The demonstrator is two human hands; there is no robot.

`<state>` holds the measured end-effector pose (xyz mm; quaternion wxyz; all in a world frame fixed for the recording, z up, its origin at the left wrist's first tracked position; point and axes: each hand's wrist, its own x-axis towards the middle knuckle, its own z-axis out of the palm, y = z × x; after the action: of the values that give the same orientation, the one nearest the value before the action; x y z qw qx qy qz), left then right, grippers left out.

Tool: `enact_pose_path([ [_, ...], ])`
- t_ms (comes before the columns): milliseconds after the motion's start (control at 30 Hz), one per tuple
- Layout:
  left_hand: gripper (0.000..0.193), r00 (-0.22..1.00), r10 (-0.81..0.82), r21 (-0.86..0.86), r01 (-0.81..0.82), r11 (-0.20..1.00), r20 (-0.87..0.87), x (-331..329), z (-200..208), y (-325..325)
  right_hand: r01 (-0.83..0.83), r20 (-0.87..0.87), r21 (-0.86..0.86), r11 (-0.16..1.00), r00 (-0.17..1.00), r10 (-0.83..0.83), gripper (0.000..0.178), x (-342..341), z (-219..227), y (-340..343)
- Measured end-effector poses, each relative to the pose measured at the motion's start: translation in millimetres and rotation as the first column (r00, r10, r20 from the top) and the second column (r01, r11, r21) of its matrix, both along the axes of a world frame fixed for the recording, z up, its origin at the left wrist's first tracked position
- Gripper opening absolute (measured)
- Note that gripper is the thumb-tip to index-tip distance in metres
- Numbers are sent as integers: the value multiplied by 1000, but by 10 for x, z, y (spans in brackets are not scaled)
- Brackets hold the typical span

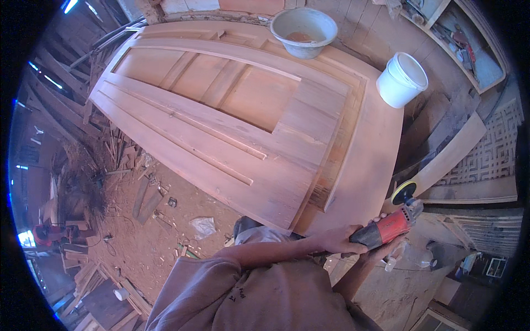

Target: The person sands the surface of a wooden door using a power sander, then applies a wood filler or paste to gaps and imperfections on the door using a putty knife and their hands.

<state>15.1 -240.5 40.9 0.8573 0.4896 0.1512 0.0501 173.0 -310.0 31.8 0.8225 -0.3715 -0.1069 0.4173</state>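
Out to the right of my body I hold a red and black angle grinder point(389, 227). A round backing pad with a yellow rim point(404, 192) is fitted at its head, facing away from me. My left hand point(341, 240) reaches across and is closed on the dark rear end of the tool. Under the red body, my right hand point(381, 252) supports and grips it, with its fingers partly hidden. Beside the grinder, a large wooden panel door point(309, 160) lies flat on top of another wooden door point(375, 149). The pad is apart from the wood.
A grey basin point(305, 48) and a white bucket point(395, 88) stand on the far side of the doors. Wood scraps point(146, 201) and a clear plastic bag point(203, 227) litter the dirt floor at left. Boards point(452, 154) lean at right, below a shelf point(469, 60).
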Motion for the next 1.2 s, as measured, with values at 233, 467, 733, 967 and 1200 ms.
enact_pose_path([
  [233,63,975,-132,-297,74,952,-181,98,393,-3,-333,-186,467,819,869,459,74,376,-35,135],
  [467,48,889,436,803,-156,576,-141,-886,-116,404,130,318,-659,740,941,118,55,675,-524,160],
  [733,56,459,865,949,-124,290,-205,-1880,-452,442,168,615,-716,678,611,499,72,637,-697,995],
  [967,61,433,879,955,-114,275,-202,-1818,-605,669,476,622,-761,440,344,703,89,464,-533,1591],
  [1200,74,628,775,996,20,84,-78,-1242,-525,2652,581,647,-691,431,230,727,88,418,-618,1628],
])
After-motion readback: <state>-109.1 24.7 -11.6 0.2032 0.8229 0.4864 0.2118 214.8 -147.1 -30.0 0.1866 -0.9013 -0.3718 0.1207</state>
